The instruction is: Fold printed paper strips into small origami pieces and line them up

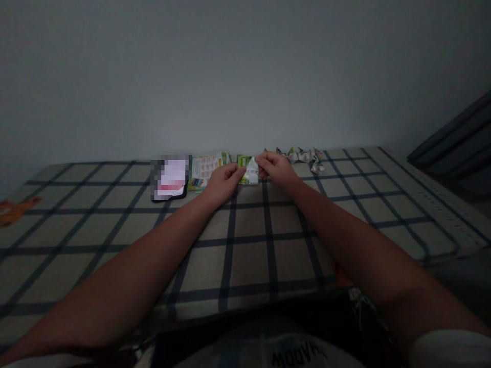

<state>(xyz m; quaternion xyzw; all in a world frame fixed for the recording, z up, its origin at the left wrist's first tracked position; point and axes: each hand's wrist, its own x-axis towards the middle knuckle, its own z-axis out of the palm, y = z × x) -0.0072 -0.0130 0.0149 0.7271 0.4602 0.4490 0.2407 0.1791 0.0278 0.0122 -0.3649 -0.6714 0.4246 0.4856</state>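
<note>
A small green and white printed piece, paper or wrapper [248,170], is stretched between my two hands above the checked cloth. One white corner of it is folded over. My left hand [224,180] pinches its left edge between thumb and fingers. At its upper right corner, my right hand [274,167] grips it with thumb and forefinger. Just left of my left hand lies a stack of printed leaflets [205,168] in green, white and orange. Beyond my right hand sit several small crumpled or folded paper pieces [305,155] in a loose row.
A phone in a dark case [171,179], its screen blurred out, lies left of the leaflets. The checked cloth [249,255] covers the surface up to a plain wall [245,76]. Dark striped fabric [456,133] hangs at the right. An orange patch [17,210] shows at the left.
</note>
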